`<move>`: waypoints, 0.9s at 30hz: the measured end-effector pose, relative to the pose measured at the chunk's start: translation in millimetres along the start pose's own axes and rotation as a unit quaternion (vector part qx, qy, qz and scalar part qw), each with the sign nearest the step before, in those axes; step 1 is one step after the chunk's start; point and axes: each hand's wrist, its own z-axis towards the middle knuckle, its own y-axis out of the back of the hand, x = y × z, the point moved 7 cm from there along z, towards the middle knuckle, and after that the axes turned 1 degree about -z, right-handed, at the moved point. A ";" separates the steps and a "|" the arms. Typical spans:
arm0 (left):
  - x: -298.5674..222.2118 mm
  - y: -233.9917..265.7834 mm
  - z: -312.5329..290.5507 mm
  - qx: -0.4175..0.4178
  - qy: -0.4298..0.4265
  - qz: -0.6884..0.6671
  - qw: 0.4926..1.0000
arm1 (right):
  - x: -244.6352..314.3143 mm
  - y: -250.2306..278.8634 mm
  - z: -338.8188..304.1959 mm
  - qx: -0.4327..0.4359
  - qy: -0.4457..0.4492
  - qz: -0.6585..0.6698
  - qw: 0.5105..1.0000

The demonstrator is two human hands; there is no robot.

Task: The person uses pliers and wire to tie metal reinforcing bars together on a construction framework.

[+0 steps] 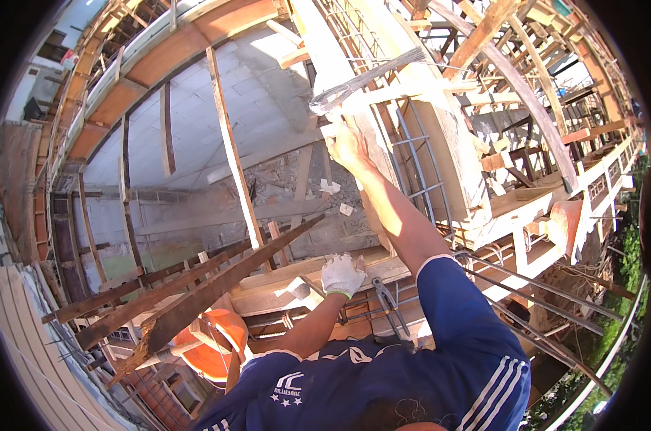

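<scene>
My right hand (348, 146), bare, reaches far forward over the timber formwork. Its fingers are bent together at the near end of a bundle of grey tie wire (368, 80), which lies across the boards. The fingertips seem closed on the wire, though bright sunlight washes out the detail. Close to my body, my left hand (342, 275) wears a white knitted glove and rests on the edge of a wooden form board (268, 286), its fingers stretched out. Just right of it, a pair of grey pincers (390, 307) lies over the reinforcing bars, touched by neither hand.
A rebar cage (420, 154) runs between the boards beside my right arm. Dark rough planks (225, 287) slant in from the left above an orange container (214, 345). Below the formwork lies a lower level with rubble (275, 183). Bars jut out (548, 305) at right.
</scene>
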 end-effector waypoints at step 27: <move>-11.3 4.2 -4.6 -0.008 -0.025 0.008 1.000 | -38.9 -10.2 75.7 0.135 0.188 -0.029 0.973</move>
